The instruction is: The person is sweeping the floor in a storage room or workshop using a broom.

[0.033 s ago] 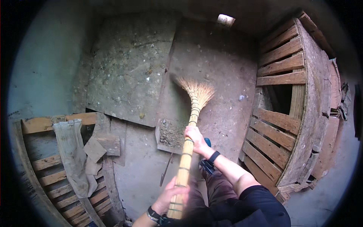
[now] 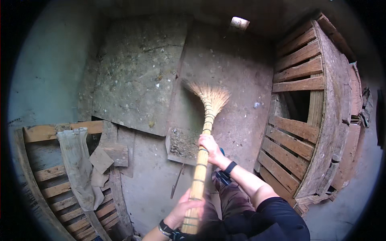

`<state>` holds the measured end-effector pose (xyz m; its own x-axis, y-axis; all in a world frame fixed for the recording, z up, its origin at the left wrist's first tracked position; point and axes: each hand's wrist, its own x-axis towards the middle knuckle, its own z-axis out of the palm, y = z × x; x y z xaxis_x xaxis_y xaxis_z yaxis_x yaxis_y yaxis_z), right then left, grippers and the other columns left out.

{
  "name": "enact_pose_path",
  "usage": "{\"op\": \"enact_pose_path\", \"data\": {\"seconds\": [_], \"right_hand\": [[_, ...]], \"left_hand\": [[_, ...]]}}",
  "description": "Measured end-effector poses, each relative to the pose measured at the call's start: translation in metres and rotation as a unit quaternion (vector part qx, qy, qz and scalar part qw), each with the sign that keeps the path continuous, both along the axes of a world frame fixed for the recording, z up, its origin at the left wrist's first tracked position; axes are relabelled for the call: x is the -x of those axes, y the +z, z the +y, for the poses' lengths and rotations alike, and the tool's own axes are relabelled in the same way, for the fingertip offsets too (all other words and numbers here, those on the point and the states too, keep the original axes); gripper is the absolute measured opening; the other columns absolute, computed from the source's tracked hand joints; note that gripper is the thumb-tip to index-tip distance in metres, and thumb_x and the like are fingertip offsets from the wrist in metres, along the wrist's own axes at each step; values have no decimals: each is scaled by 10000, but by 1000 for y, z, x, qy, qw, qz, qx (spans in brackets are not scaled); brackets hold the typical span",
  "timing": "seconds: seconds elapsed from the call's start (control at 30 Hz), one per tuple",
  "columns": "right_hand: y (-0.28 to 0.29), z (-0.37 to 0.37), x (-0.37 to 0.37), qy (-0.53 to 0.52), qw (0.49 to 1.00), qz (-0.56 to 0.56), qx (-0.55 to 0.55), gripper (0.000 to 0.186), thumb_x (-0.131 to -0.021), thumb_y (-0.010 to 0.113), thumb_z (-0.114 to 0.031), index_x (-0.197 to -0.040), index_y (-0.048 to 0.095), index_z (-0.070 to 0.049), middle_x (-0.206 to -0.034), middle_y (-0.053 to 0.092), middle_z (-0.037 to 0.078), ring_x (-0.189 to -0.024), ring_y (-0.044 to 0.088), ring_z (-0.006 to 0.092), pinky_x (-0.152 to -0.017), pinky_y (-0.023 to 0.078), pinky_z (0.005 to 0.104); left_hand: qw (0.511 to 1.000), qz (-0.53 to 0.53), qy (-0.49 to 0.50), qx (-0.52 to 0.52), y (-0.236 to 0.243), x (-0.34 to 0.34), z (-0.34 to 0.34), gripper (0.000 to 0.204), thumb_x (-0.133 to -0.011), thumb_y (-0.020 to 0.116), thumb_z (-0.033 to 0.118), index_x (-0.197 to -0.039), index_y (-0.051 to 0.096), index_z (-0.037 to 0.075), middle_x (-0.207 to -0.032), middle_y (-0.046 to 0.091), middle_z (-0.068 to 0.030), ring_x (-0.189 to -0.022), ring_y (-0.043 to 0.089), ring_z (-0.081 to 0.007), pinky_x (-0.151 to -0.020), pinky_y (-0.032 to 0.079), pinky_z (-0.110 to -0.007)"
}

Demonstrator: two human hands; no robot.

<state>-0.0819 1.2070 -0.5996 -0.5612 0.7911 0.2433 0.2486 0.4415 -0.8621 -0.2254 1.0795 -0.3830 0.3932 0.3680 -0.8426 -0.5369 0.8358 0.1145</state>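
A straw broom (image 2: 199,170) slants across the middle of the view, its fanned bristles toward the far side and over the floor. Around the middle of its handle my right hand (image 2: 209,148) is closed. My left hand (image 2: 184,209) grips the handle lower down, nearer my body. Just left of the handle lies a dustpan (image 2: 181,160) with a heap of grey-brown debris (image 2: 183,142) in it. The dustpan's thin handle (image 2: 177,181) points toward me. Ahead on the left, a large dirty board (image 2: 134,80) lies on the floor, strewn with small bits.
A slatted wooden crate (image 2: 299,132) stands along the right. At the lower left is a wooden slatted frame (image 2: 54,172) with a grey cloth (image 2: 76,164) draped over it and wood pieces (image 2: 114,154) beside it. A pale block-like object (image 2: 240,23) lies at the far wall.
The broom and both my hands have shifted very slightly to the right. My grip on the handle looks the same.
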Motion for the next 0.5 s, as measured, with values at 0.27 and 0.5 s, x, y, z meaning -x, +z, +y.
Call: {"op": "enact_pose_path", "data": {"seconds": [0.27, 0.5], "right_hand": [[21, 79, -25, -76, 992, -19, -103, 329, -623, 726, -109, -884, 532, -62, -942, 579, 119, -1002, 538, 326, -899, 427, 424], [-30, 127, 13, -258, 960, 62, 84, 272, -695, 690, -70, -921, 540, -81, -930, 587, 50, -891, 561, 169, -836, 446, 293]], "left_hand": [[977, -88, 110, -158, -32, -1, 34, 651, -878, 540, 384, -1339, 267, 13, -1019, 527, -154, -815, 597, -217, -724, 516, -326], [600, 705, -287, -247, -101, 58, -69, 795, -741, 723, 371, -1333, 333, 11, -1190, 494, -175, -1056, 508, -269, -900, 404, -368]]}}
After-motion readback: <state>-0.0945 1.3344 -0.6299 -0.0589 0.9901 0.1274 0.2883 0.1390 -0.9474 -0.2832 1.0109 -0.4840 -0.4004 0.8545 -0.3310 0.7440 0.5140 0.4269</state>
